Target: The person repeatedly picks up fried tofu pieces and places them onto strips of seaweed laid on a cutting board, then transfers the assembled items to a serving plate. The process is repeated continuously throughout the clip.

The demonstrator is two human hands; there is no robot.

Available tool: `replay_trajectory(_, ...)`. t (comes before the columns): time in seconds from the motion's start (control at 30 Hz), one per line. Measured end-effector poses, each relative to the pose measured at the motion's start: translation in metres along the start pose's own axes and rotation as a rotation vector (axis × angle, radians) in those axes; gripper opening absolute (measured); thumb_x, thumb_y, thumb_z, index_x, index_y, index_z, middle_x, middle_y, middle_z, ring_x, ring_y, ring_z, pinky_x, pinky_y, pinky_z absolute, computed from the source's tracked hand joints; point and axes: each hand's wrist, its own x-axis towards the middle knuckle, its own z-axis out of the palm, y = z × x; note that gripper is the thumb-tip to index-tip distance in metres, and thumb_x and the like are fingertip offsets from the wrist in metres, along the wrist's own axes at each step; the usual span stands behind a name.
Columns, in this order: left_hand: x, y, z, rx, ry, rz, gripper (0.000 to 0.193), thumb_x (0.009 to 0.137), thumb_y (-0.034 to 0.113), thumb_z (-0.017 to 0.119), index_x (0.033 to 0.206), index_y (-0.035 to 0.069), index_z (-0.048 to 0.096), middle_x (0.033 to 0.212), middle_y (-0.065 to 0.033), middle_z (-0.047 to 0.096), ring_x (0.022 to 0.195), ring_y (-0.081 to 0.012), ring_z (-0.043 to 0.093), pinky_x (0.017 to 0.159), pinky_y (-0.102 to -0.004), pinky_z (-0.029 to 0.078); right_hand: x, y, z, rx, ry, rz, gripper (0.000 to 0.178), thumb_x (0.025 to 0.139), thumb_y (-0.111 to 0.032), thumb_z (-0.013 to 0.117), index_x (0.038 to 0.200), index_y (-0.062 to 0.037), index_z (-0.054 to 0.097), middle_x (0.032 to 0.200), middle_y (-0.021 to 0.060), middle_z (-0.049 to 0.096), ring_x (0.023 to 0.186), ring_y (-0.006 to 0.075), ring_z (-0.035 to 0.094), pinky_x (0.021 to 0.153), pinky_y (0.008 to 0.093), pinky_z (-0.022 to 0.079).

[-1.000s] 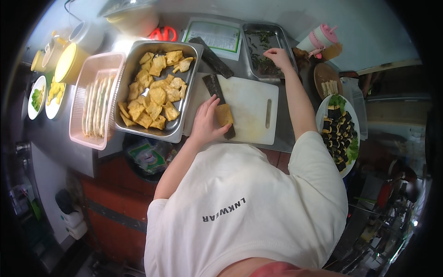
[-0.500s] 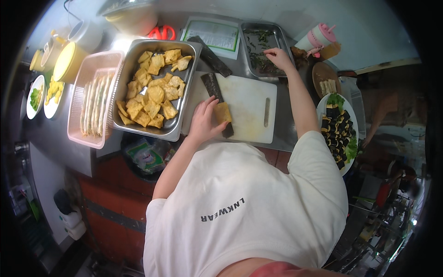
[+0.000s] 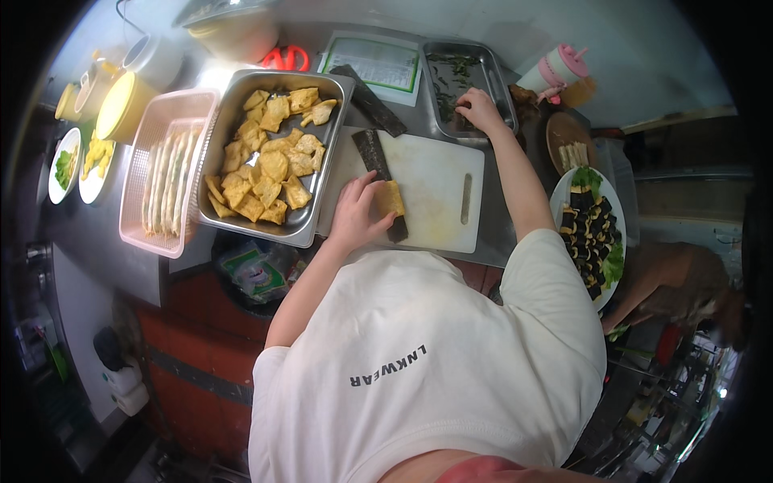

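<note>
On the white cutting board [image 3: 439,189] lies a dark seaweed strip [image 3: 369,153] with a yellow fried tofu sheet [image 3: 391,197] across its near part. My left hand [image 3: 354,216] rests at the left edge of that sheet, thumb and fingers spread apart and touching it. My right hand [image 3: 481,111] reaches into a shallow metal tray [image 3: 506,105] holding dark green leafy bits [image 3: 460,66]. Its fingers are drawn together in a pinch; whatever is between them is too small to make out. A second seaweed strip [image 3: 369,101] lies beyond the board.
Left of the board stand a deep metal pan [image 3: 312,229] of fried tofu pieces and a pink basket [image 3: 129,229] with long pale rolls. An oval plate [image 3: 554,217] of dark wrapped rolls is at right, beside a pink-lidded cup [image 3: 555,68]. Another person's arm [image 3: 656,282] shows beyond.
My right hand has moved slightly toward me and left within the metal tray. My left hand stays put. At the right, another person's arm has come further into view.
</note>
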Motion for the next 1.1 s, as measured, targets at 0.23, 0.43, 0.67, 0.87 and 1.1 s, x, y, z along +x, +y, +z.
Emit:
replay_trajectory(0.23, 0.003, 0.0, 0.0, -0.018, 0.006, 0.009, 0.056, 0.069, 0.024, 0.075, 0.118, 0.006, 0.054, 0.129, -0.016, 0.051, 0.116, -0.0359, 0.05, 0.099, -0.0443, 0.04, -0.008, -0.002, -0.008, 0.103, 0.097, 0.004, 0.017, 0.079, -0.015, 0.071, 0.088, -0.0009, 0.069, 0.091, 0.0114, 0.061, 0.094, 0.0283, 0.058, 0.083, 0.0382, 0.047)
replay_trajectory(0.43, 0.001, 0.0, -0.002, -0.04, 0.028, -0.001, 0.06, 0.069, 0.024, 0.076, 0.121, 0.005, 0.052, 0.128, -0.0161, 0.052, 0.115, -0.0357, 0.05, 0.099, -0.0435, 0.04, -0.026, -0.053, -0.04, 0.362, 0.149, -0.009, 0.018, 0.081, -0.015, 0.072, 0.088, 0.0011, 0.068, 0.085, 0.007, 0.061, 0.071, 0.0166, 0.059, 0.067, 0.0289, 0.048)
replay_trajectory(0.67, 0.0, 0.002, 0.0, -0.059, 0.086, -0.002, 0.071, 0.065, 0.032, 0.083, 0.122, 0.002, 0.051, 0.123, -0.0154, 0.053, 0.111, -0.034, 0.052, 0.094, -0.041, 0.043, -0.068, -0.152, -0.015, 0.797, -0.036, -0.094, 0.015, 0.081, -0.011, 0.073, 0.088, 0.0004, 0.068, 0.082, 0.0023, 0.06, 0.068, 0.0082, 0.054, 0.064, 0.0231, 0.046)
replay_trajectory(0.87, -0.003, 0.01, 0.0, -0.062, 0.15, -0.087, 0.074, 0.061, 0.034, 0.085, 0.12, 0.002, 0.052, 0.111, -0.0156, 0.054, 0.103, -0.0339, 0.052, 0.09, -0.0413, 0.044, -0.116, -0.188, 0.037, 0.825, -0.097, 0.009, 0.013, 0.08, -0.009, 0.073, 0.086, 0.0003, 0.067, 0.082, 0.0041, 0.059, 0.068, 0.0098, 0.055, 0.064, 0.0238, 0.046)
replay_trajectory(1.1, -0.008, 0.007, 0.007, -0.055, 0.17, -0.1, 0.058, 0.068, 0.017, 0.082, 0.118, 0.005, 0.055, 0.096, -0.0103, 0.057, 0.092, -0.0269, 0.056, 0.08, -0.0373, 0.048, -0.142, -0.191, 0.05, 0.598, 0.103, -0.229, 0.012, 0.075, -0.003, 0.07, 0.085, 0.0001, 0.066, 0.084, 0.0089, 0.059, 0.078, 0.0242, 0.058, 0.07, 0.0336, 0.049)
